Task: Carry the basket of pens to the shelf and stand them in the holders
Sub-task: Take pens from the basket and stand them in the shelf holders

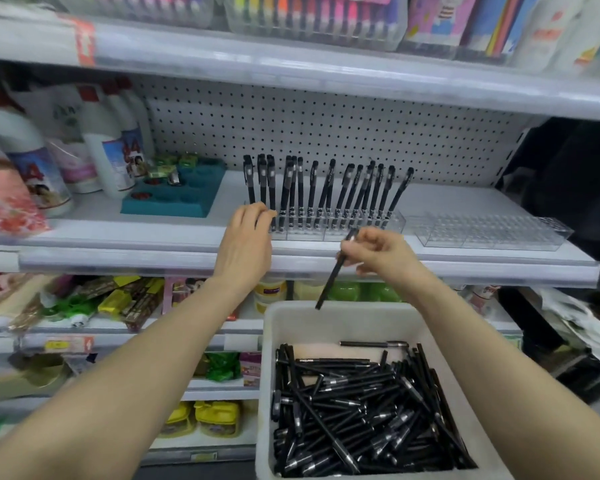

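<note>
A white basket (281, 348) at the lower right holds several loose black pens (361, 407). On the middle shelf (153, 261) a clear holder (394, 221) carries several black pens standing upright (326, 192). My left hand (246, 244) rests at the holder's left end, its fingers curled against the leftmost standing pens. My right hand (381, 252) is in front of the holder, shut on one black pen (333, 275) that slants down toward the basket. A second clear holder (492, 232) to the right stands without pens.
A teal tray (174, 199) with small items and several white bottles (108, 157) stand on the shelf's left part. A pegboard (326, 129) backs the shelf. Packaged goods fill the lower shelves at left; marker sets line the shelf above.
</note>
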